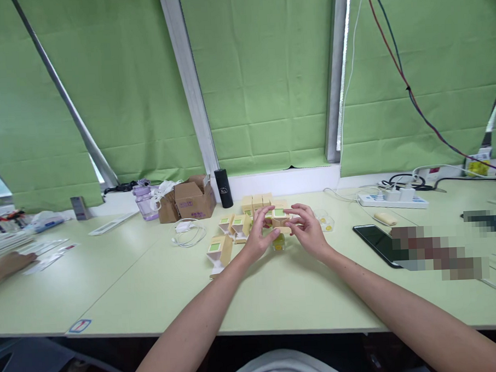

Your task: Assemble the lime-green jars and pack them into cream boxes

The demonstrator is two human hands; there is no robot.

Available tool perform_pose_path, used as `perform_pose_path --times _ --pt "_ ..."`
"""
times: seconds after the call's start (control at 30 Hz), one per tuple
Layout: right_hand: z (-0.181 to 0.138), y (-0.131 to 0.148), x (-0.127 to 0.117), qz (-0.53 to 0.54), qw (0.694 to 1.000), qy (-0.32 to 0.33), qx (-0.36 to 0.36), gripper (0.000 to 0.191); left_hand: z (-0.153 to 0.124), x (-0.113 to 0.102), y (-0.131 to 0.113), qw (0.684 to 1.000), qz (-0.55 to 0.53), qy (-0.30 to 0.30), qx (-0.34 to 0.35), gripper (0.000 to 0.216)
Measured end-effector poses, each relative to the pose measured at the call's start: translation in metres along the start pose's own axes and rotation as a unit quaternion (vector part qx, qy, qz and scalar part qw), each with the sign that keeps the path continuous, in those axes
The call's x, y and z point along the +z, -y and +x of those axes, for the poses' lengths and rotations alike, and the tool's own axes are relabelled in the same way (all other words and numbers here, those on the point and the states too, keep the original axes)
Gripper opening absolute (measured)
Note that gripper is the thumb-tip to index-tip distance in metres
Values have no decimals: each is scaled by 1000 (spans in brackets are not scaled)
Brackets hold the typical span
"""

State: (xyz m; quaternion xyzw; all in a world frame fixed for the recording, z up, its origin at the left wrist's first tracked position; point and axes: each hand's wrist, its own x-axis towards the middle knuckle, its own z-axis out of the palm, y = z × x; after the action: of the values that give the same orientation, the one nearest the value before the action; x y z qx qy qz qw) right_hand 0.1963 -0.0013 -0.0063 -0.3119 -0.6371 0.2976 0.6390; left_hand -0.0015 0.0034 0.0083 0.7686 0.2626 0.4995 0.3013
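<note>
Between my two hands is a small tan cardboard box (280,219) with a green square on its top. The fingers of my left hand (259,235) press on its left side, and my right hand (309,231) grips it from the right. Just below the box, a small clear container (279,243) with something yellow in it stands on the table. Left of my left hand are similar tan boxes with flaps up: one nearer me (219,251) and others (240,224) behind it. More tan boxes (257,202) stand in a row farther back, partly hidden by my hands.
A clear tray (325,221) with yellow pieces lies beyond my right hand. A phone (376,245) and a power strip (396,199) are on the right. A brown carton (195,199), a black cylinder (222,188) and a purple bottle (145,201) line the back. Another person's hand (13,264) rests far left.
</note>
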Motion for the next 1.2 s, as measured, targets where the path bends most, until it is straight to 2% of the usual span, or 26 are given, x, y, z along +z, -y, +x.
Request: perform_pose_path --times 0.7,1.2 --pt "-6 3 -3 19 998 60 -31 38 3 2 -2 998 -38 -47 -22 51" --pt "-7 8 -3 4 998 60 -32 39 3 3 -7 998 -33 -52 -33 44"
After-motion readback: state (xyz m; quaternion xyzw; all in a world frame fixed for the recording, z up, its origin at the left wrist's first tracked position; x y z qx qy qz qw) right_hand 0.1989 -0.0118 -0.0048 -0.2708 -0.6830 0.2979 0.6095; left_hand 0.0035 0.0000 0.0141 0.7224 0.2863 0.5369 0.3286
